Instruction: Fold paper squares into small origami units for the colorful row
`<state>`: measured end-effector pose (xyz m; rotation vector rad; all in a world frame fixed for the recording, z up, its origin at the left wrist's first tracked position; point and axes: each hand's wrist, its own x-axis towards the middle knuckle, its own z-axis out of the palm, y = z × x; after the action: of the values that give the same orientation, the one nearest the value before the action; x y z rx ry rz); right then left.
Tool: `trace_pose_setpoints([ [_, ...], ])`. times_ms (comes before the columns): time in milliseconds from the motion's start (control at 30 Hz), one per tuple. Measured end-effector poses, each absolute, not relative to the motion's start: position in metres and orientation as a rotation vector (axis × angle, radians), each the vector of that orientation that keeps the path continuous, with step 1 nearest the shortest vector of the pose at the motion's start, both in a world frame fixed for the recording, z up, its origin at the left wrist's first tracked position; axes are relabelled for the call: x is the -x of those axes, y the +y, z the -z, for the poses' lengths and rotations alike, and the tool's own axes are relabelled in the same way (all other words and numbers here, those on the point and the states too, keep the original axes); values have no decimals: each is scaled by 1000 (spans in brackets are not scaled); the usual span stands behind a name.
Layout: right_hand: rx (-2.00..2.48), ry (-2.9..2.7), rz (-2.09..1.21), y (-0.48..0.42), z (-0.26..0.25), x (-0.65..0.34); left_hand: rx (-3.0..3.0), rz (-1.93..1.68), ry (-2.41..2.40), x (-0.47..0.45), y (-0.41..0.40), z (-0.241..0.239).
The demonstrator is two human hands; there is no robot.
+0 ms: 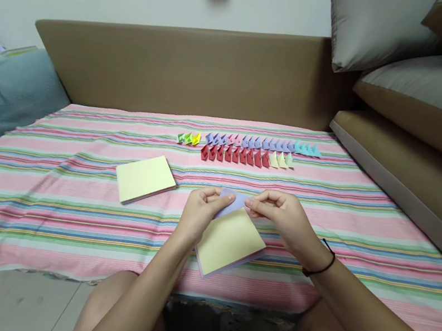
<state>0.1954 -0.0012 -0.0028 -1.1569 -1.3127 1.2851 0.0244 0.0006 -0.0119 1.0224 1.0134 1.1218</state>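
My left hand [199, 210] and my right hand [280, 215] are both pinched on a small lavender paper sheet [232, 198], held just above a stack of pale yellow paper squares [231, 243] near the front edge of the striped cloth [49, 204]. A second pale yellow paper stack [145, 178] lies to the left of my hands. Farther back, two rows of small folded paper pieces [249, 149] are lined up: green, yellow, purple, pink and teal in the back row, red and pale ones in the front row.
The pink striped cloth covers a bed or low sofa with a brown backboard [186, 69]. Grey and brown cushions [423, 92] are stacked at the right. A blue-grey pillow [0, 89] lies at the left. My knees show below the cloth's front edge.
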Motion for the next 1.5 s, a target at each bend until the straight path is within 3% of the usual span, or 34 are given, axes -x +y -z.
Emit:
trace_pose_setpoints([
  [633,1079,-1157,-1523,-5,5,-187,-907,-1377,951,-37,2,20],
  [967,1056,-1228,-1341,3,7,-195,-1110,-1097,967,-36,-1,16],
  [1500,1167,-1285,-1280,0,3,-193,-1178,-1077,1069,-34,0,21],
])
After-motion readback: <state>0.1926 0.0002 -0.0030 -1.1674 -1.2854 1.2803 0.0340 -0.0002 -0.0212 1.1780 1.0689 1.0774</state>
